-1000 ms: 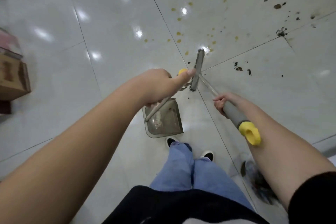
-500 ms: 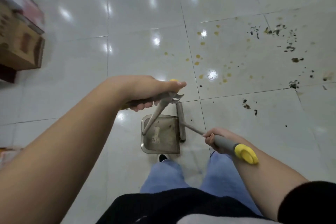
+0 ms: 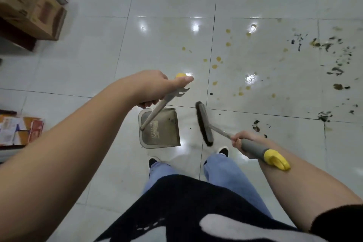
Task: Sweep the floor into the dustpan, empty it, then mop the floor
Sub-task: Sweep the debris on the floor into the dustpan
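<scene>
A grey dustpan (image 3: 165,135) stands on the white tiled floor just ahead of my feet. My left hand (image 3: 155,88) grips the top of its long handle (image 3: 155,111), thumb stretched along it. A broom head (image 3: 204,124) with dark bristles rests on the floor right of the pan, a small gap between them. My right hand (image 3: 242,141) grips the broom's grey handle (image 3: 255,148), which ends in a yellow cap. Dark scraps (image 3: 334,68) and yellow spots (image 3: 216,63) lie scattered on the tiles ahead and to the right.
Cardboard boxes (image 3: 33,6) stand at the upper left, on a dark base. More boxes and printed packs (image 3: 19,129) sit at the left edge. My shoes (image 3: 223,151) and jeans are just behind the pan.
The broom head was drawn back from the far spots toward my feet, reached the pan's mouth, and now sits slightly to its right. The view shifted; boxes at the left show more.
</scene>
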Demonstrator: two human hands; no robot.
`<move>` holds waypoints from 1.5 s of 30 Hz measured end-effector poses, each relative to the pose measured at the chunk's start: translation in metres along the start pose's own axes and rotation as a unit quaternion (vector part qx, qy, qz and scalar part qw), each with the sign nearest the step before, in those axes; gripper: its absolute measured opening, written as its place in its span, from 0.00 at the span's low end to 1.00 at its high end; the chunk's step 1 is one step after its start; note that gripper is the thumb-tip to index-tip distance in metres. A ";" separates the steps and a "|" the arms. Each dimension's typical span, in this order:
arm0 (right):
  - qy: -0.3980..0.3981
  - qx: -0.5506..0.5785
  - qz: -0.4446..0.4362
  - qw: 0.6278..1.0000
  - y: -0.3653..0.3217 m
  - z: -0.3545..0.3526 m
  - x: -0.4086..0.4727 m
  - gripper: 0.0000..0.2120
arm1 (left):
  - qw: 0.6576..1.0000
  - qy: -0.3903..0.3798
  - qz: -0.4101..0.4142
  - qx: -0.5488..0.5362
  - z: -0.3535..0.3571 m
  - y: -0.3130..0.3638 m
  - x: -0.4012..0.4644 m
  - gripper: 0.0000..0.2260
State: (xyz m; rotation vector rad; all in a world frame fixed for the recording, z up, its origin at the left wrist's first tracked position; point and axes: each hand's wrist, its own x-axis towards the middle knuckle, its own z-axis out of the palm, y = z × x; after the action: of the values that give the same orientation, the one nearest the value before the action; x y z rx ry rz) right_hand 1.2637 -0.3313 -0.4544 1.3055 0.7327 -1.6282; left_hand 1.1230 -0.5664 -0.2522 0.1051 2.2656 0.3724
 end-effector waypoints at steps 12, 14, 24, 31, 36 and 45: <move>0.077 0.044 -0.060 0.994 -0.033 -0.097 -0.040 0.14 | 0.996 -0.036 0.016 0.084 0.039 0.080 0.014 0.36; 0.081 0.048 -0.082 0.992 -0.029 -0.090 -0.045 0.13 | 0.996 -0.027 0.012 0.082 0.037 0.079 0.018 0.37; -0.133 0.258 -0.088 0.953 -0.050 -0.021 -0.037 0.10 | 0.998 -0.025 0.009 0.062 0.019 0.066 0.024 0.38; -0.201 0.362 -0.031 0.910 -0.083 0.040 -0.010 0.10 | 0.998 -0.029 -0.001 0.056 0.003 0.056 0.035 0.36; -0.154 0.427 -0.088 0.887 -0.082 0.031 -0.014 0.09 | 0.999 -0.033 -0.017 -0.004 -0.013 0.045 0.039 0.35; -0.049 0.390 -0.113 0.913 -0.050 -0.041 -0.042 0.18 | 0.999 -0.031 -0.009 -0.001 -0.017 0.052 0.046 0.35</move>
State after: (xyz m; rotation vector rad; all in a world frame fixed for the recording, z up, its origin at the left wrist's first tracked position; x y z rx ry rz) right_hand 1.2374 -0.2631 -0.4298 1.7014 0.1485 -2.2854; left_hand 1.0768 -0.5114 -0.2593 0.0952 2.2029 0.3563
